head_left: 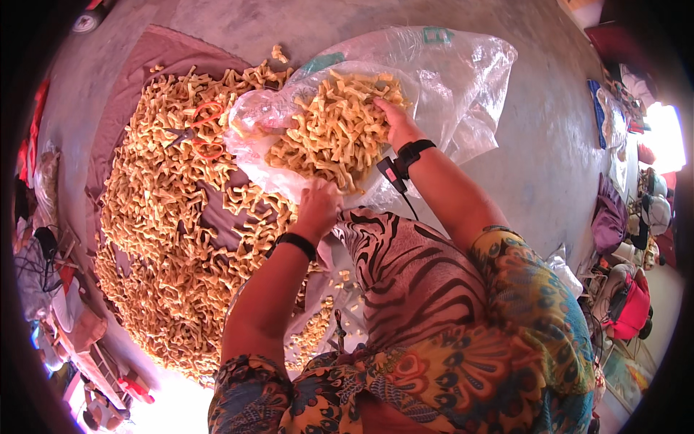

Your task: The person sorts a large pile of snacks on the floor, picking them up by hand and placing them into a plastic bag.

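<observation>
A large clear plastic bag [463, 87] lies spread on the floor ahead of me. On its opened part sits a heap of short, knobbly yellow-brown pieces [332, 126]; I cannot make out what they are. My left hand [318, 207] is closed at the bag's near edge, with the plastic bunched at its fingers. Along the heap's right side rests my right hand [399, 126], its fingers stretched out against the pieces. Scissors with orange handles [208, 112] lie on the wide spread of similar pieces [159, 210] to the left.
A brown cloth [155, 54] lies under the wide spread. One small clump [278, 53] sits on the grey floor [557, 137] beyond it. Bags, shoes and a red bag [627, 307] line the right side. Clutter and a bright opening edge the left.
</observation>
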Motion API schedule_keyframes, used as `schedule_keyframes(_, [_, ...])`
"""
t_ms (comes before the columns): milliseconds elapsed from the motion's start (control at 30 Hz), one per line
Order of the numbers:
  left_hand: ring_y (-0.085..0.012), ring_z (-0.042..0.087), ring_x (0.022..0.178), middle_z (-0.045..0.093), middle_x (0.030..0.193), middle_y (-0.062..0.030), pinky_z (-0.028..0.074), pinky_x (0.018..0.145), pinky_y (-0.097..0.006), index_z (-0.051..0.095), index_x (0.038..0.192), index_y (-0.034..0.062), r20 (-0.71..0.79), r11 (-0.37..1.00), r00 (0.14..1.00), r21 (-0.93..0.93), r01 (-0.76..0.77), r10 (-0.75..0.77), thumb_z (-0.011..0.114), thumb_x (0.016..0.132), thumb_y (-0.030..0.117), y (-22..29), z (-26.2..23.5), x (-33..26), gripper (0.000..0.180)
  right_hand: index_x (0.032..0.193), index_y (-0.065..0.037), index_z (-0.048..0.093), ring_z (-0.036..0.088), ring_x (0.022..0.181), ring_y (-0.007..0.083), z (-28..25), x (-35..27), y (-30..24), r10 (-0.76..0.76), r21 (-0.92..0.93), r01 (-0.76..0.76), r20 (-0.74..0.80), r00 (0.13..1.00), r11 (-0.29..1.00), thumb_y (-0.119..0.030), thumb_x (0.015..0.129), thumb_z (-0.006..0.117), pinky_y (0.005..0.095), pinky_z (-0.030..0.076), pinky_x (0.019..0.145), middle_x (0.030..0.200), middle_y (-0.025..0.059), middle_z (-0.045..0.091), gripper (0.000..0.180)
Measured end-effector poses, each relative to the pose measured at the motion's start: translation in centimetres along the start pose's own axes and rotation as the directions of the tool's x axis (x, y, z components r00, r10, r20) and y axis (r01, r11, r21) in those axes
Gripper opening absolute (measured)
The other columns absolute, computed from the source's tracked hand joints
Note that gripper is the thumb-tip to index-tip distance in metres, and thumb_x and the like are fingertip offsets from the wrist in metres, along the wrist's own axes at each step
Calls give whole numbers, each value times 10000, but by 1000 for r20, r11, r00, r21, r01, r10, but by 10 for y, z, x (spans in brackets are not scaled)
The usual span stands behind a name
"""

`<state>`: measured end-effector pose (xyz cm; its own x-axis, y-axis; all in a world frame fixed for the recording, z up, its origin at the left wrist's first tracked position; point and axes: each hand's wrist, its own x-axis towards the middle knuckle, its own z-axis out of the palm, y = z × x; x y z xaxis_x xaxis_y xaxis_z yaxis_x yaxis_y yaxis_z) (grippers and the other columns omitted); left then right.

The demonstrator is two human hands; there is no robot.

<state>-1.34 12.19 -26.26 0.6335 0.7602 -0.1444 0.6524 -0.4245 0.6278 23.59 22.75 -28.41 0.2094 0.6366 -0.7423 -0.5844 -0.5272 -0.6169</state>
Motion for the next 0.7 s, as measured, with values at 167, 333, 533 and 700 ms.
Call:
schedule_keyframes(167, [-270, 546, 934, 604, 948, -52, 443, 799, -374, 600, 744, 90, 11, 960, 989, -240, -143, 150, 629, 685, 113, 17, -28, -15, 69, 1202, -28, 483, 566, 1024, 265, -29, 18, 17, -360, -664, 236, -53, 932, 709, -384, 770, 681, 394, 465, 850, 1109, 131, 591, 594])
schedule_keyframes(333, [-280, 579, 837, 593, 863, -73, 468, 736, -356, 579, 784, 61, 184, 906, 982, -406, 116, -43, 623, 687, 86, 12, -41, -14, 108, 1405, -92, 160, 479, 1158, 343, -54, -40, -1, -316, -955, 292, 262, 912, 52, -401, 723, 711, 404, 402, 950, 1261, 261, 446, 930])
schedule_keyframes(533, [-282, 574, 798, 546, 813, -85, 462, 707, -359, 562, 789, 65, 123, 975, 992, -214, 56, -30, 604, 703, 109, 6, -32, -24, 105, 1204, -208, 505, 589, 946, 302, -17, -107, -19, -390, -789, 501, 613, 687, -357, -260, 768, 616, 418, 485, 804, 1150, 139, 497, 453])
schedule_keyframes(700, [-287, 569, 798, 545, 821, -83, 462, 698, -369, 555, 767, 76, 25, 979, 1000, -202, 2, 3, 614, 695, 113, 5, -28, -29, 100, 907, -166, 604, 577, 835, 239, 39, -110, 4, -243, -626, 541, 750, 616, -562, -176, 719, 595, 388, 492, 678, 930, 78, 491, 188])
